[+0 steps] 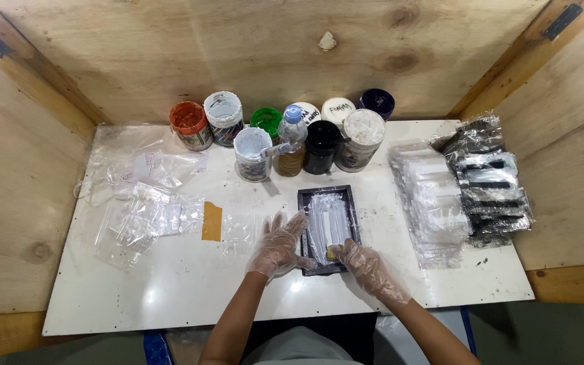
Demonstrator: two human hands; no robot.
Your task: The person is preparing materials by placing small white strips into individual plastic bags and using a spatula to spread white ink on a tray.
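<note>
A small dark rectangular tray (305, 197) smeared with white paste lies in the middle of a white board (170, 284). My left hand (278, 245), in a thin clear plastic glove, rests flat with fingers spread against the tray's left edge. My right hand (363, 265), gloved too, pinches a small yellowish piece (332, 252) at the tray's lower right part, pressed onto the white paste.
Several paint pots and a small water bottle (291, 142) stand in a row at the back. Clear plastic bags (144, 215) and a yellow-brown tape piece (211, 221) lie left. Stacks of packaged clear (432, 203) and dark (491, 182) items sit right. Plywood walls enclose the board.
</note>
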